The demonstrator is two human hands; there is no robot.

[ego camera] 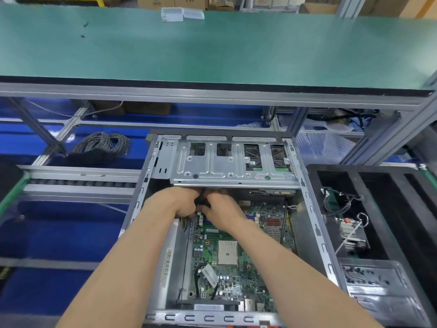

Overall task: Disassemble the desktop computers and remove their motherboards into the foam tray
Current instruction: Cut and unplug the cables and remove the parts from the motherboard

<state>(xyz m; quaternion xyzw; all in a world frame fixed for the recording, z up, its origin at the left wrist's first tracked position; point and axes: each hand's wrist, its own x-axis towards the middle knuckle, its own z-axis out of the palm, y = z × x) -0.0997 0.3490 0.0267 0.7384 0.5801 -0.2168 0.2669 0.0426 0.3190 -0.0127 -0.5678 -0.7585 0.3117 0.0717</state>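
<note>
- On your far left, a coil of grey cable [101, 144] lies on the blue surface under the green shelf [212, 48].
- Your left hand [182, 204] reaches into the open computer case [151, 166], just under the silver drive cage [234, 166]. Its fingers are curled around something dark there; you cannot tell just what it is.
- Your right hand [222, 211] is right beside it, touching it. Its fingers are curled on the same dark thing, and part of them is hidden under the cage.
- The green motherboard [227, 261] lies flat in the bottom of the case, below both hands. Its square pale socket [227, 252] shows between your arms.
- A black cable [197, 278] with a white tag lies on the near part of the board.
- On your right, the black foam tray [378, 183] stands just beside the case. Another board with wires [350, 230] lies in one of its slots.
- A clear plastic bag [378, 287] lies on the near end of the tray.
</note>
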